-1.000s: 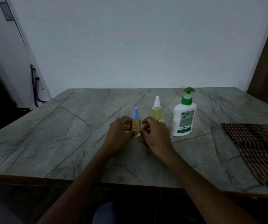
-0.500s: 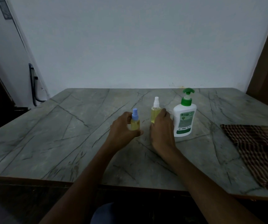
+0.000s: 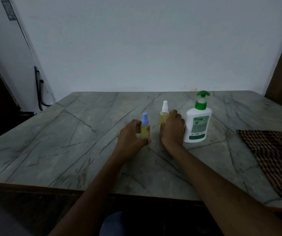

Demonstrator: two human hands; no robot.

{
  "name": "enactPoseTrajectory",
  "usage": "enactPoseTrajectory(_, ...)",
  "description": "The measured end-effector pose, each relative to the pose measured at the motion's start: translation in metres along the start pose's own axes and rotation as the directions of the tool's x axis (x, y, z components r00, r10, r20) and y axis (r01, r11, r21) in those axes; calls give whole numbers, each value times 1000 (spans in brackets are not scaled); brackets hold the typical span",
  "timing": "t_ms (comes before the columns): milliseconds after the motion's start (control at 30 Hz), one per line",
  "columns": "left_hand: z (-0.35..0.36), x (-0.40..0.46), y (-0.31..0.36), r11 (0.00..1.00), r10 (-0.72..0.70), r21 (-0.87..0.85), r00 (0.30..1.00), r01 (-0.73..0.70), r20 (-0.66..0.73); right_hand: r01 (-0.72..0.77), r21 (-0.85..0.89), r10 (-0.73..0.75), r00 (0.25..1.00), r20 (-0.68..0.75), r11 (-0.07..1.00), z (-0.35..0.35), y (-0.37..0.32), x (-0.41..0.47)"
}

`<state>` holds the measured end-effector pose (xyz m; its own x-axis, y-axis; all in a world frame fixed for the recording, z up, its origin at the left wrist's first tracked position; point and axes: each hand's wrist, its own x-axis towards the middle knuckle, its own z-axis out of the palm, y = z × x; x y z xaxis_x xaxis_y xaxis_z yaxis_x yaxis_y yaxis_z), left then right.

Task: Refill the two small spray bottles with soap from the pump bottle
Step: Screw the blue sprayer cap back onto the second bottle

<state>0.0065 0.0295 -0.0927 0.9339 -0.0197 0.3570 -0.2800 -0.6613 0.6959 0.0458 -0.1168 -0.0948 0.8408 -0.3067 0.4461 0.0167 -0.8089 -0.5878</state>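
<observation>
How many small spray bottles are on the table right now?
2. The blue-capped spray bottle stands in the left hand; the white-capped spray bottle stands beside it, held by the right hand.

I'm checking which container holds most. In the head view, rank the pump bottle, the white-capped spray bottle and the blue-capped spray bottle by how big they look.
1. Pump bottle, clearly largest.
2-3. White-capped spray bottle and blue-capped spray bottle look alike; hands partly hide both and the blue one stands nearer, so no ranking.
</observation>
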Motion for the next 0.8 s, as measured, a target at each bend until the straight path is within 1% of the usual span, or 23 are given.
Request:
enactPoseTrajectory(133,-2,-2,-1,1000,1,10,1000,-1,-19,56,4,-56,997,57,998,-7,0,-6)
enactPoseTrajectory(233,-3,-4,0,1000,6,9,1000,-6,-26,121,77,-128,988,92,990,-13,2,-16)
enactPoseTrajectory(367,-2,-6,-1,1000,10,25,999,-9,-36,168,163,-190,973,131,972,-21,4,-34)
enactPoseTrajectory(533,1,-6,-3,999,3,49,1000,-1,-31,142,192,-169,976,135,971,-26,5,-44)
enactPoseTrajectory(800,0,-7,-4,998,27,57,999,-25,-42,168,237,-197,975,106,957,-26,12,-52)
